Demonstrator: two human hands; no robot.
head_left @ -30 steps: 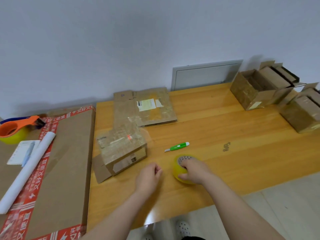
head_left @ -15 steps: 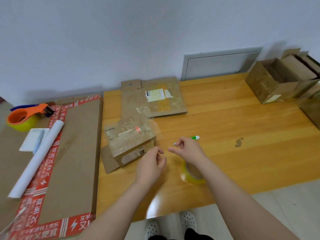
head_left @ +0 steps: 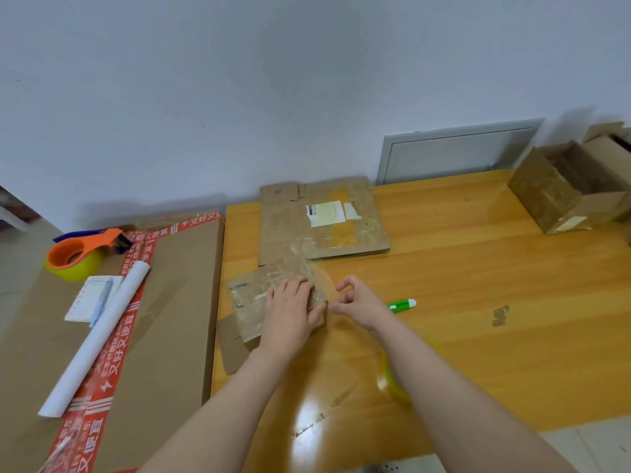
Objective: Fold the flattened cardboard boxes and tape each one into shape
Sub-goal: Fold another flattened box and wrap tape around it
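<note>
A small folded cardboard box, wrapped in old clear tape, sits on the wooden table near its left edge. My left hand rests on top of the box, fingers lying flat and thumb against its right side. Just right of the box, my right hand pinches the end of a clear tape strip between thumb and forefinger. The strip runs back to a yellow tape roll, partly hidden under my right forearm. A flattened box with a white label lies behind.
A green utility knife lies right of my right hand. Left of the table are a large flat carton edged in red tape, a white paper roll, a notepad and an orange tape dispenser. Open folded boxes stand at the far right.
My right hand left the tape roll and rose toward the box, drawing out tape. My left hand moved up onto the box top. The view shifted left and closer.
</note>
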